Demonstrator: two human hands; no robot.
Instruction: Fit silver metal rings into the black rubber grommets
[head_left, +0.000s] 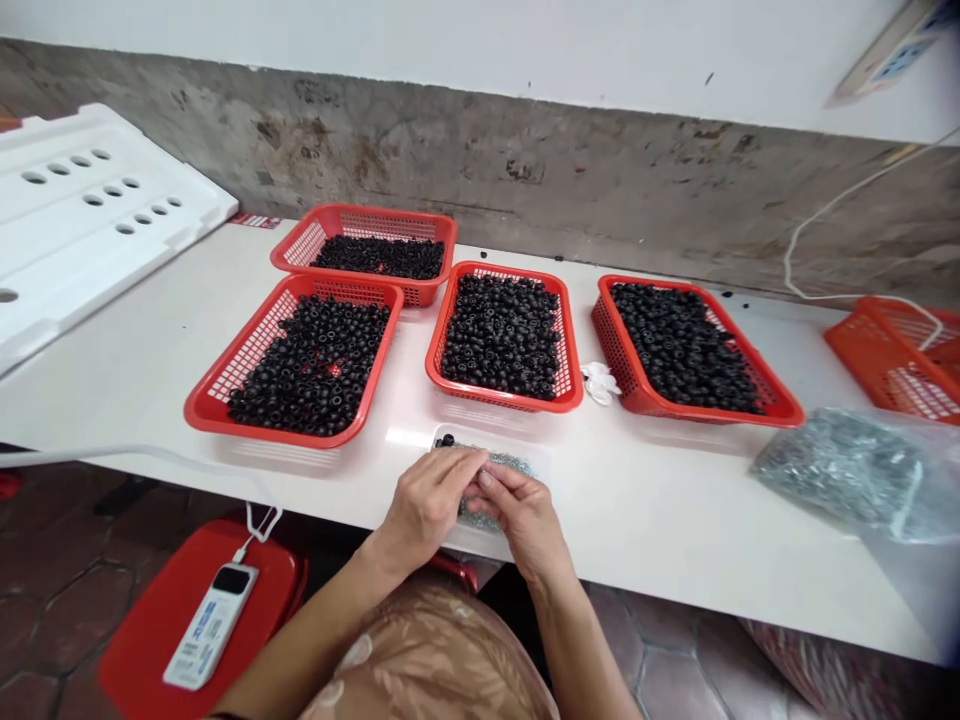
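Note:
My left hand (433, 500) and my right hand (521, 508) meet fingertip to fingertip above a white tray (541, 462) of small silvery metal pieces (514, 462). Both are closed in a pinch, and whatever lies between the fingers is hidden. One small black part (448, 440) rests at the tray's far left corner. Just beyond the tray stands a red basket (504, 398) full of small round black parts (499, 330) with holes in them.
More red baskets of black parts stand left (262, 432), back left (364, 213) and right (637, 395). A clear bag of metal pieces (840, 470) lies at right, near an orange basket (892, 350). A white foam panel (90, 220) leans at left. A power bank (211, 625) sits on a red stool (142, 620).

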